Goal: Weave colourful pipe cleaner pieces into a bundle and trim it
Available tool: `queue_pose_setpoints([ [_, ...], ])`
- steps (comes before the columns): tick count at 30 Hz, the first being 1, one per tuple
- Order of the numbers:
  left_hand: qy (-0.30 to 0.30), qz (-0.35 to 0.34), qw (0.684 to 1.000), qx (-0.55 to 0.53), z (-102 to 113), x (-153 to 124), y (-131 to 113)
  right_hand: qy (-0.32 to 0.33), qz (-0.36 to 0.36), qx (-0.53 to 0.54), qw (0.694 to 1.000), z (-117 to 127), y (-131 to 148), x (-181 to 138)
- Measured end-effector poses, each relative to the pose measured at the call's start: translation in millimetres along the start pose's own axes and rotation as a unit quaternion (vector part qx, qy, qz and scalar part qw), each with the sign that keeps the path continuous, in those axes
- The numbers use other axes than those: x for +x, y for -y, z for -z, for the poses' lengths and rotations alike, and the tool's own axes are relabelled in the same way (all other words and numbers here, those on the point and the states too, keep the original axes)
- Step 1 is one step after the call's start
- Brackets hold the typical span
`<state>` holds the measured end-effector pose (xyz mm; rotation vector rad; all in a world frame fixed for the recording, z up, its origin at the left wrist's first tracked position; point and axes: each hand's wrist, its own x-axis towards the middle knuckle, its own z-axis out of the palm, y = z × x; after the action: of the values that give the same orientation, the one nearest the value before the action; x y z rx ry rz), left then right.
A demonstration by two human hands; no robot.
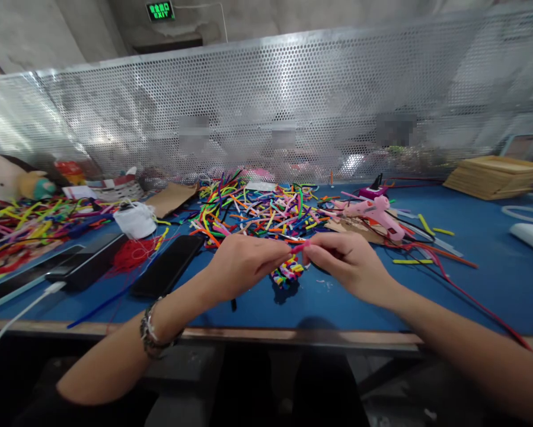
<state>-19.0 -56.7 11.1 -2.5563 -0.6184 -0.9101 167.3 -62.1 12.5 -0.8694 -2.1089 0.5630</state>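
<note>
Between my two hands, just above the table, is a short pink pipe cleaner [298,247]. My left hand [247,261] pinches its left end with straight fingers pressed together. At the other end, thumb and index finger of my right hand [344,261] grip it. Below and behind the fingers lies a small bundle of multicoloured pipe cleaner pieces [286,273], partly hidden by my hands. A large heap of coloured pipe cleaners [259,207] spreads behind it.
A pink glue gun [373,210] rests on cardboard at the right. Left of my hands lie a black phone [167,267], red thread [130,256] and a dark box [88,261]. Stacked wooden trays [497,178] stand far right. A perforated metal screen [257,101] closes the back.
</note>
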Motion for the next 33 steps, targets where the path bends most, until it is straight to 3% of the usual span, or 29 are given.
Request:
queue_pose_setpoints([
  [5,-0.034,-0.093,0.988,0.116,0.8,2.5,-7.6,-0.051,-0.019,0.017,0.998,-4.3,3.1,1.2],
  [8,-0.017,-0.038,0.999,0.035,-0.8,1.7,-7.5,-0.081,0.016,-0.014,0.996,-5.2,1.6,-1.2],
  [10,0.012,0.019,0.998,-0.050,-0.8,1.1,-6.4,-0.126,0.073,-0.088,0.985,-4.1,-0.7,-3.5],
  [13,0.049,0.087,0.982,-0.161,2.5,1.9,-6.3,-0.198,0.202,-0.234,0.930,-0.5,-6.0,-6.2],
  [16,0.074,0.133,0.957,-0.248,7.2,4.3,-8.6,-0.208,0.320,-0.336,0.861,3.0,-12.3,-7.2],
  [19,0.084,0.142,0.946,-0.277,8.5,5.7,-10.4,-0.200,0.351,-0.387,0.829,4.1,-16.4,-7.3],
  [21,0.071,0.124,0.958,-0.247,7.0,5.1,-9.6,-0.200,0.350,-0.403,0.822,4.0,-16.6,-6.9],
  [23,0.040,0.090,0.982,-0.163,4.7,3.2,-6.8,-0.181,0.326,-0.396,0.839,4.3,-14.3,-5.6],
  [25,-0.006,0.040,0.999,-0.030,3.0,0.7,-2.6,-0.118,0.252,-0.339,0.899,5.2,-10.3,-3.0],
  [27,-0.041,-0.017,0.994,0.104,2.4,-1.2,1.9,-0.010,0.140,-0.215,0.966,6.1,-6.3,0.2],
  [28,-0.050,-0.042,0.986,0.154,2.4,-1.7,3.9,0.045,0.086,-0.137,0.986,6.2,-5.0,1.7],
  [31,-0.056,-0.063,0.980,0.182,2.2,-1.0,8.7,0.144,0.003,0.062,0.988,5.1,-4.4,3.5],
  [33,-0.044,-0.028,0.994,0.097,1.4,0.7,10.6,0.146,0.016,0.073,0.986,4.2,-5.7,1.5],
])
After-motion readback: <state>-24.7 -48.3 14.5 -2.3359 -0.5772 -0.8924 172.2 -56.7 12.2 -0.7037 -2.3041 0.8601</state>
